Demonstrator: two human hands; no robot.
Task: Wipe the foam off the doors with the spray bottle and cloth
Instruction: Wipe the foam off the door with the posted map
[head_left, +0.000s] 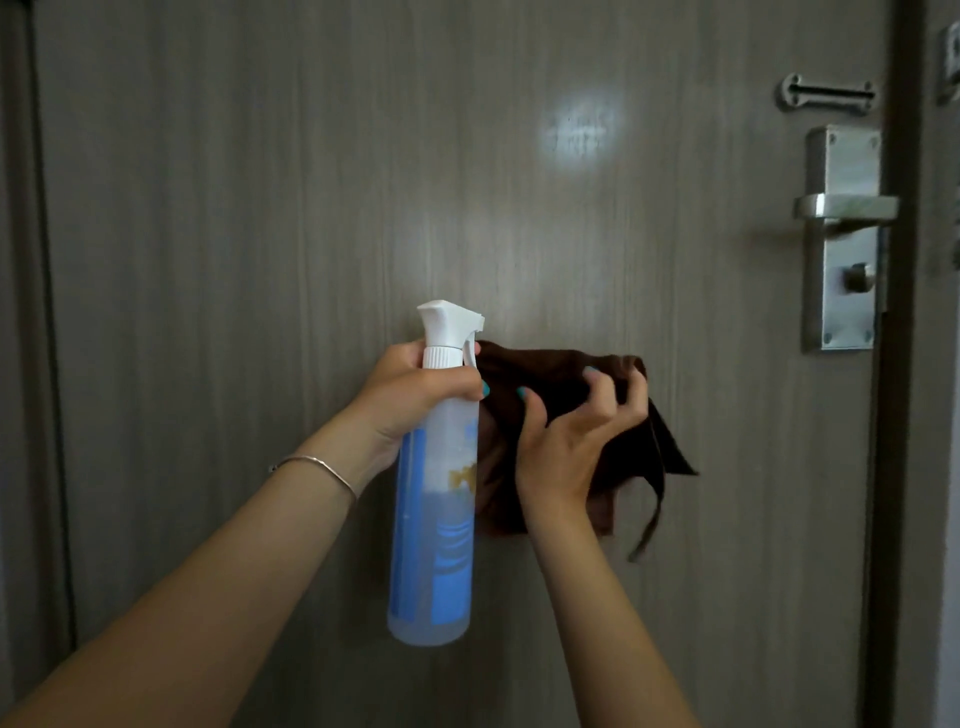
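A grey wood-grain door (260, 208) fills the view. A white patch of foam (582, 130) sits on it, up and to the right of my hands. My left hand (415, 395) grips the neck of a clear spray bottle (436, 519) with a white trigger head and a blue label, held upright in front of the door. My right hand (576, 436) holds a dark brown cloth (566, 374) with curled fingers, just right of the bottle and below the foam. A corner of the cloth hangs down to the right.
A metal lever handle (844, 208) on a steel plate with a thumb-turn is at the door's right edge. A small metal latch bar (828, 93) is above it. The dark door frame (898, 364) runs down the right side.
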